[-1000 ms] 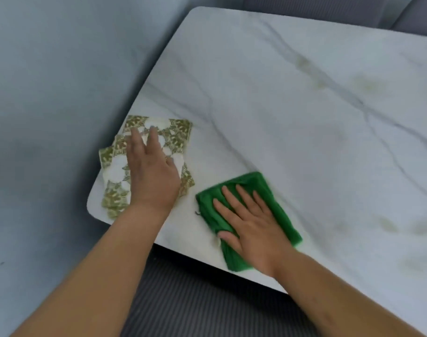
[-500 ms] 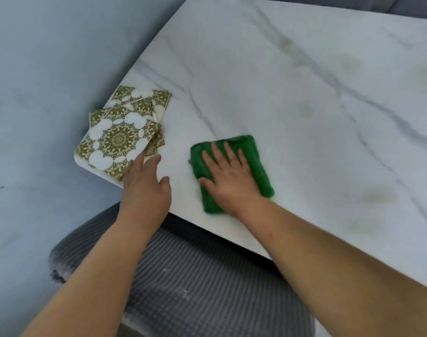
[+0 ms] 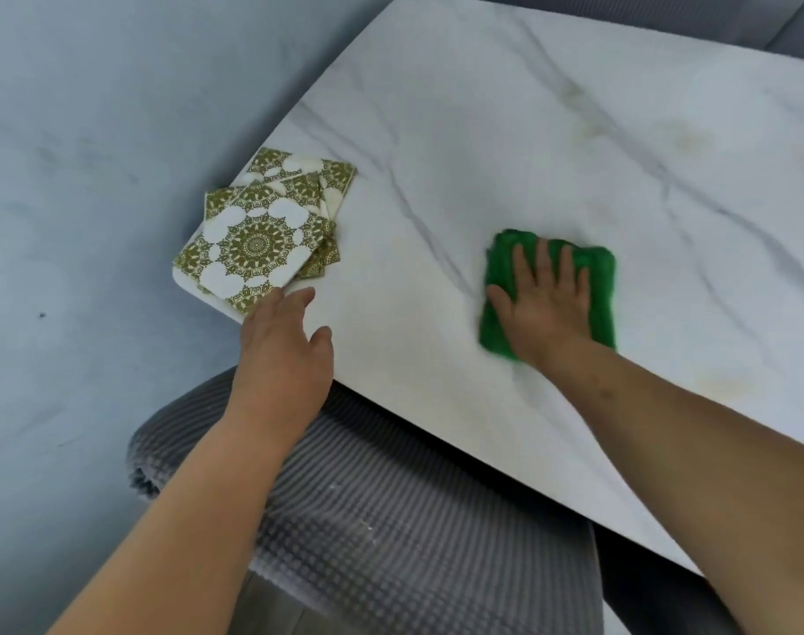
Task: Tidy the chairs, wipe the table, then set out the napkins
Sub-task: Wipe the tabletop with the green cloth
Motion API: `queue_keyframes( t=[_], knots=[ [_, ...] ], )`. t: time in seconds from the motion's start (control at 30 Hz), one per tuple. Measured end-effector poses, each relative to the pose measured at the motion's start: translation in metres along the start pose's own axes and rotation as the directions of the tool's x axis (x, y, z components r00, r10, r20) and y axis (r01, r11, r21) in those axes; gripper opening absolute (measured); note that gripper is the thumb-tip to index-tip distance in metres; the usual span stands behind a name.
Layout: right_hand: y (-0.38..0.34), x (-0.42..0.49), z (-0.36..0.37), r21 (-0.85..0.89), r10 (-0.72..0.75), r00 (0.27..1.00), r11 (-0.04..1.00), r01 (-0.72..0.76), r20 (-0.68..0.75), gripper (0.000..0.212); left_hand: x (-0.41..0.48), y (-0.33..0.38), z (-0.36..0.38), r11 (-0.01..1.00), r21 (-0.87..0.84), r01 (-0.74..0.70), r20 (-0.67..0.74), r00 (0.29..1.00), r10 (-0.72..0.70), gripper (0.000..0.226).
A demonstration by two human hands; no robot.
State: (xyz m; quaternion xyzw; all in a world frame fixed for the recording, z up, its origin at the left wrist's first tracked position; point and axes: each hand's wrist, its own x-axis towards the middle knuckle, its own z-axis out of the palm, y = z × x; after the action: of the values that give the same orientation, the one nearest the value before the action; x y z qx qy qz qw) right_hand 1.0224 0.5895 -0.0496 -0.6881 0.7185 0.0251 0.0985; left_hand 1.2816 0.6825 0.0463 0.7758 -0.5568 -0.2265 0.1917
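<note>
A: Start with the hands. What is each one gripping?

B: Neither grips anything. The right hand (image 3: pixel 544 300) lies flat, fingers spread apart, palm pressed on the green cloth (image 3: pixel 549 291), which sits folded on the table (image 3: pixel 505 130). The left hand (image 3: pixel 283 346) is also flat with fingers together and extended, thumb out to the side, resting at the table's near edge and closed on nothing.

A: And the napkins?

B: The napkins (image 3: pixel 262 231) sit in a loose fanned pile at the table's near-left corner, white with an olive-gold mandala print. The left fingertips (image 3: pixel 294 297) reach the pile's near corner; whether they touch the top one I cannot tell. The cloth is well apart from the pile, further along the table toward the right.

A: How many napkins?

B: At least 3 overlapping; the lower ones are mostly covered, so the count is unclear.

A: Anything holding other things?

B: No containers, only the table carrying the pile and the cloth. Faint yellowish marks show on the marble toward its far right side.

A: What is cut off?

B: A grey ribbed chair (image 3: pixel 368 511) tucks partly under the table's near edge, its front hidden by the forearms. Grey upholstery beyond the table's far edge is cropped by the frame.
</note>
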Motion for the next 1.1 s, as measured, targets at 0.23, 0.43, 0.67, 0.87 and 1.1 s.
queue_keyframes(
  t=[0.23, 0.43, 0.67, 0.87, 1.1],
  knots=[
    [-0.137, -0.07, 0.032, 0.083, -0.592, 0.799, 0.806, 0.586, 0.102, 0.09, 0.022, 0.012, 0.015, 0.996, 0.038, -0.078, 0.008, 0.997, 0.078, 0.043],
    [-0.022, -0.12, 0.025, 0.027, -0.604, 0.784, 0.794, 0.607, 0.142, 0.082, 0.032, 0.033, 0.039, 0.991, 0.014, -0.135, 0.052, 0.99, 0.134, 0.043],
    [0.148, -0.131, 0.0, -0.067, -0.081, 0.993, 0.994, 0.087, 0.083, 0.068, 0.021, 0.06, 0.098, 0.993, 0.005, -0.114, 0.216, 0.97, 0.11, 0.048],
    [0.095, -0.001, -0.005, 0.11, 0.179, 0.983, 0.979, -0.173, -0.047, 0.067, 0.032, 0.069, 0.135, 0.996, 0.039, -0.08, 0.121, 0.99, 0.074, 0.055],
    [0.162, -0.043, -0.007, 0.019, -0.361, 0.932, 0.932, 0.362, -0.041, 0.062, 0.04, 0.071, 0.166, 0.963, 0.269, -0.013, 0.022, 1.0, 0.007, 0.065]
  ],
)
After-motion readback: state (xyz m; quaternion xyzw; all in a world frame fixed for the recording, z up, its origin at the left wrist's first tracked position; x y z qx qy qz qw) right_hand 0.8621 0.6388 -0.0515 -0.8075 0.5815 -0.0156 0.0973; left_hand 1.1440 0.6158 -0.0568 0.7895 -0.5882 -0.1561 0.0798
